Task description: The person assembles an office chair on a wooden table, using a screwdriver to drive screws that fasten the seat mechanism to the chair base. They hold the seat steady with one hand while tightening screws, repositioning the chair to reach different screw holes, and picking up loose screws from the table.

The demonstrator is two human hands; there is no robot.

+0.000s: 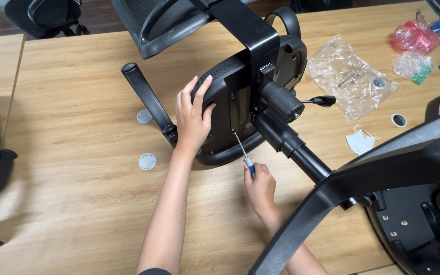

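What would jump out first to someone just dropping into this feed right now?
The black office chair lying upturned on the wooden table at centre, its gas cylinder pointing toward the lower right. The left hand presses on the seat's edge while the right hand drives a blue-handled screwdriver into the underside. Crumpled clear plastic bags lie at upper right.

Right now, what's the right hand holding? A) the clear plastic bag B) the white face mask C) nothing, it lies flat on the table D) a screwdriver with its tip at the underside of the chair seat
D: the right hand grips the blue-and-white handle of a screwdriver, whose shaft angles up to the underside of the black chair seat, while the left hand rests on the seat's edge.
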